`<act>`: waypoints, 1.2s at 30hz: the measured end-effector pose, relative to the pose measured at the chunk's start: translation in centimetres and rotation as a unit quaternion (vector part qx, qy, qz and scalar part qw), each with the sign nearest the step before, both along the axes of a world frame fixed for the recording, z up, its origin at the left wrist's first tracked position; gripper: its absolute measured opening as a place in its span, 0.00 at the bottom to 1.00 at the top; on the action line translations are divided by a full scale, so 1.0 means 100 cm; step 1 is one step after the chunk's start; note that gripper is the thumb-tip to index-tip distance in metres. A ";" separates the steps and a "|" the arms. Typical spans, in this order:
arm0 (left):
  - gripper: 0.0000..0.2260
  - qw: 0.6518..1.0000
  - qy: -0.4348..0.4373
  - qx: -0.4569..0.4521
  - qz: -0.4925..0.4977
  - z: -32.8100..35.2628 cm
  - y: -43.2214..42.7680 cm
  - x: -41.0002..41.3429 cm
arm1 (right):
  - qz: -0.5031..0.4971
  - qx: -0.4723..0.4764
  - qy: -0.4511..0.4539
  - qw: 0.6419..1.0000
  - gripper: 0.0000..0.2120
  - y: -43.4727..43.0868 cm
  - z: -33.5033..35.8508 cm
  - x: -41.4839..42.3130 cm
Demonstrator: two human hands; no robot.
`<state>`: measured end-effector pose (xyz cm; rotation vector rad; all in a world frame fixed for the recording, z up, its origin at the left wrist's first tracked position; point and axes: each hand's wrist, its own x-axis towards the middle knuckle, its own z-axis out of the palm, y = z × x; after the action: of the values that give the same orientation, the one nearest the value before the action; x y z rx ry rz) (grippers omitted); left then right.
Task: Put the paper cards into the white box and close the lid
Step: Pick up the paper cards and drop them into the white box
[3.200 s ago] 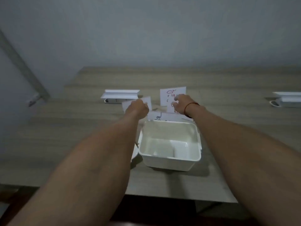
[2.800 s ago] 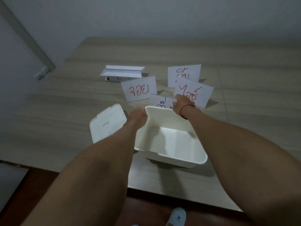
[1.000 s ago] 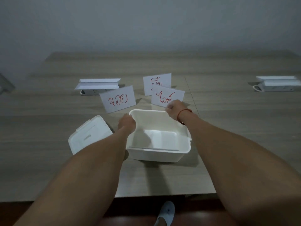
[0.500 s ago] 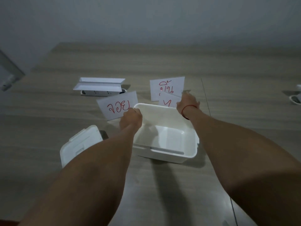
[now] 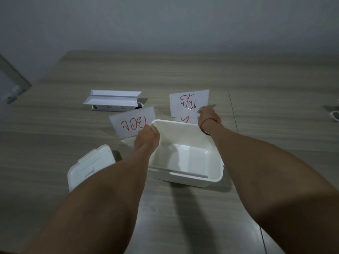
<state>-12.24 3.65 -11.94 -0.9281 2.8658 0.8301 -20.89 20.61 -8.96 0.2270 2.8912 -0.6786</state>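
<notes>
An open white box (image 5: 185,158) stands on the wooden table (image 5: 55,143), with nothing visible inside. Its white lid (image 5: 88,165) lies to the left, partly hidden by my left forearm. My left hand (image 5: 146,138) grips the box's far left corner. Just beyond that hand lies a paper card with red writing (image 5: 132,121). My right hand (image 5: 209,116) pinches a second card (image 5: 185,116) behind the box's far rim. A third card with red writing (image 5: 189,101) stands behind it.
A white power strip under a folded white cover (image 5: 113,101) sits at the back left. Part of another white object (image 5: 334,116) shows at the right edge. A grey wall rises behind the table.
My right hand has tilted its card so that less of the writing shows. My left hand stays on the box corner. The view has shifted slightly.
</notes>
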 end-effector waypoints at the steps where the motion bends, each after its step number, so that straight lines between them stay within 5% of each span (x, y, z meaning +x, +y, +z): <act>1: 0.24 1.000 0.001 0.013 -0.004 0.000 -0.002 0.003 | 0.010 -0.002 0.022 1.000 0.15 0.001 0.005 0.003; 7: 0.21 0.996 -0.019 0.085 -0.018 0.011 -0.008 0.023 | 0.065 0.055 0.184 0.979 0.15 0.003 0.057 0.025; 12: 0.17 0.989 -0.054 0.129 -0.038 0.026 -0.013 0.040 | 0.044 0.014 0.217 0.975 0.14 0.003 0.089 0.050; 24: 0.18 0.979 -0.032 0.200 -0.011 0.019 -0.015 0.055 | 0.128 -0.097 -0.085 0.983 0.13 -0.004 0.019 0.123; 33: 0.18 0.979 -0.010 0.203 0.017 0.016 -0.026 0.054 | 0.229 0.001 -0.218 0.949 0.07 -0.028 0.011 0.132; 36: 0.19 0.978 -0.006 0.206 0.031 0.015 -0.034 0.052 | 0.195 -0.044 -0.188 0.962 0.08 -0.036 0.007 0.122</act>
<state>-7.00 0.22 -10.46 -0.9623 2.5118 1.3486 -8.65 16.98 -8.29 -0.2022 2.4318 -0.6111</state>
